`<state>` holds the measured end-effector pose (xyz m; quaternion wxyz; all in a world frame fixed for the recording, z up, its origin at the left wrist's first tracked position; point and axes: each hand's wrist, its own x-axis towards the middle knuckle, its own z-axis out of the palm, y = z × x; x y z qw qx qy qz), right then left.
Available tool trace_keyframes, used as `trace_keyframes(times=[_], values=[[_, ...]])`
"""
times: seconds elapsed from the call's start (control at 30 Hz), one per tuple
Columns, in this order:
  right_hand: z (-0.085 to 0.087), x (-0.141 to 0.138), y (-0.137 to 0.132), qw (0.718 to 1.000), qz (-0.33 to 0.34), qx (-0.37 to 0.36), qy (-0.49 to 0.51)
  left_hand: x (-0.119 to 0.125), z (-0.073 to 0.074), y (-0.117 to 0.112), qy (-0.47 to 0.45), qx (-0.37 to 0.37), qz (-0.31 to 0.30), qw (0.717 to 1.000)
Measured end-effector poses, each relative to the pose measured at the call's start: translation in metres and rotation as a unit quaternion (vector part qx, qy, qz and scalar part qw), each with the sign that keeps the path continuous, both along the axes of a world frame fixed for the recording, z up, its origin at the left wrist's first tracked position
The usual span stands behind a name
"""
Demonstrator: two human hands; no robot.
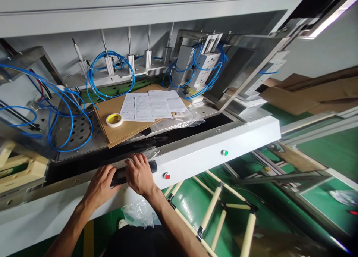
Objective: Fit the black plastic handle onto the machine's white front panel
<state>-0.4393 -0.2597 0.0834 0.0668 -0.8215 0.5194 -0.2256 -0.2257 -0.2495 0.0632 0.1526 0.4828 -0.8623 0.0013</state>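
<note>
Two at it: left hand [100, 183], right hand [140, 174], each grip closed round black object [120, 176], front edge of machine base [198, 154]!

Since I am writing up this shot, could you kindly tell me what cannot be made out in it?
Head view: the middle of the black object, hidden by the right hand.
Head view: print on the white papers, too small to read.
Head view: brown cardboard at far right, cut off by the picture's edge.
</note>
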Motion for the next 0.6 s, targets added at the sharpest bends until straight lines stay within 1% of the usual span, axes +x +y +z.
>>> trace_keyframes(times=[0.07,0.1,0.13,0.17,0.2,0.23,0.3,0.37,0.43,0.5,0.6], values=[[-0.004,-0.003,0.021,0.994,-0.033,-0.05,-0.087,0.003,0.008,-0.003,0.014,0.011,-0.016,1.0],[-0.007,-0.005,0.032,0.988,-0.052,-0.065,-0.132,0.005,0.013,-0.006,0.023,0.017,-0.021,0.999],[-0.011,-0.006,0.042,0.98,-0.07,-0.064,-0.174,0.007,0.018,-0.008,0.03,0.027,-0.024,0.999],[-0.015,-0.007,0.052,0.97,-0.09,-0.045,-0.22,0.008,0.022,-0.011,0.035,0.041,-0.026,0.998],[-0.02,-0.007,0.061,0.957,-0.113,-0.008,-0.268,0.008,0.027,-0.014,0.037,0.061,-0.028,0.997],[-0.025,-0.007,0.067,0.938,-0.133,0.041,-0.317,0.008,0.03,-0.017,0.035,0.081,-0.027,0.996],[-0.035,-0.005,0.074,0.89,-0.163,0.147,-0.4,0.006,0.032,-0.023,0.018,0.108,-0.014,0.994],[-0.045,-0.003,0.075,0.845,-0.179,0.223,-0.453,0.002,0.029,-0.03,-0.014,0.113,0.007,0.994],[-0.052,0.0,0.071,0.814,-0.18,0.262,-0.486,-0.001,0.022,-0.035,-0.038,0.098,0.022,0.994],[-0.057,0.003,0.067,0.797,-0.179,0.279,-0.505,-0.004,0.014,-0.035,-0.036,0.074,0.02,0.996],[-0.062,0.007,0.065,0.792,-0.176,0.281,-0.513,-0.003,0.004,-0.03,-0.014,0.033,0.002,0.999]])
